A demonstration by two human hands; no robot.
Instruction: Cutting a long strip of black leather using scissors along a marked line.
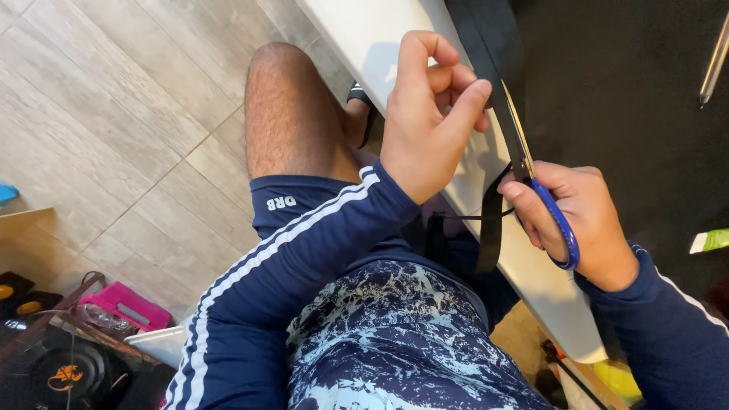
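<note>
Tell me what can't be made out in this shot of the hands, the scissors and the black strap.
Head view only:
- Black strap: its upper part is lost against the dark surface, and the left hand covers where it is pinched.
- Scissors: the right hand hides most of the blue handles; how far the blades are open is unclear.
- Metal rod and green item: cut off by the right edge.

A black strap [492,220] is pinched between thumb and fingers of the left hand [429,121] and held taut over the edge of a white table [531,273]. Blue-handled scissors [535,182] are gripped in the right hand [585,220] — the blades point upward, alongside the strap just beside the left fingertips. Navy sleeves with white stripes are worn on both arms. A bare knee [285,106] is seen above a grey tiled floor [99,99]; a pink box [125,304] lies at lower left.
</note>
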